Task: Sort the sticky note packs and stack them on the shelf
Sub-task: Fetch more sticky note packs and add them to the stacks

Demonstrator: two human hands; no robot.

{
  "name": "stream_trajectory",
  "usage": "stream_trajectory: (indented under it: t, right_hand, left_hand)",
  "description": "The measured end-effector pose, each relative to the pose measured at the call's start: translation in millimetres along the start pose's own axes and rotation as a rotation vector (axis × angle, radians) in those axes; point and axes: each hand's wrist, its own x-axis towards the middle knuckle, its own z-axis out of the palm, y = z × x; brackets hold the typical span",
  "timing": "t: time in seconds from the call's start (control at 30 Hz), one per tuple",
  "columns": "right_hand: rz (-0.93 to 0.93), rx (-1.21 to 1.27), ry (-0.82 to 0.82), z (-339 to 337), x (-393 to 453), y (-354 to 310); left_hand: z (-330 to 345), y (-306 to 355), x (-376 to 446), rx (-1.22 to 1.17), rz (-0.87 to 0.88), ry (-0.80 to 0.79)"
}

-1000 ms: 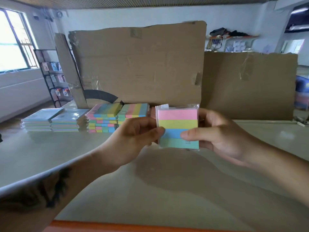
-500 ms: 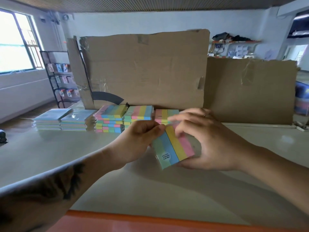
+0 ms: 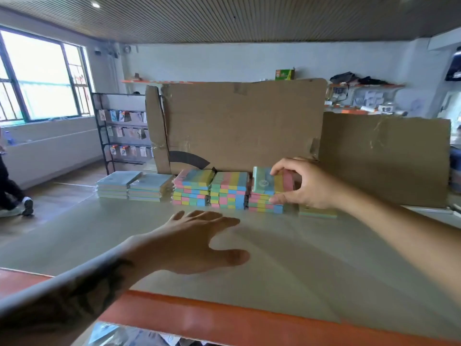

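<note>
Up at the back of the shelf (image 3: 287, 270), the right hand (image 3: 306, 186) pinches a striped pack (image 3: 270, 180) of sticky notes, fingers curled over its top edge and thumb under its lower right corner. The pack is tilted, its green end toward the left, and sits at the top of the right stack (image 3: 264, 202); whether it touches the packs below cannot be told. Just left stand two more striped stacks (image 3: 212, 189), taller, side by side, and further left two pale stacks (image 3: 134, 184). A single flat pack (image 3: 318, 211) lies on the shelf below the right wrist. The left hand (image 3: 197, 245) hovers palm down over the shelf, fingers spread and holding nothing. Cardboard sheets (image 3: 239, 126) stand upright behind the stacks.
</note>
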Motion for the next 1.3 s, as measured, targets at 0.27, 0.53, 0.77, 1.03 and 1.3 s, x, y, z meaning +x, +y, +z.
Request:
stream_trajectory:
  t: [0.27,0.53,0.77,1.03,1.3]
  right_hand:
    - [0.118,0.128,-0.049,29,26,30]
    - [0.088,0.021,0.029,42,19,34]
    - [0.133,-0.124,0.147,16,-26,3]
    - [0.228,-0.341,0.015,-63,-162,51]
    - [0.353,-0.408,0.007,-173,-290,168]
  left_hand:
    - [14,0,-7,0.067,0.013,-0.029]
    - [18,-6,-3,0.075,0.032,-0.036]
    - [13,10,-1,0.055,0.119,0.061]
    - [17,138,33,-0.073,0.278,0.109]
    - [39,298,92,-0.050,0.358,0.054]
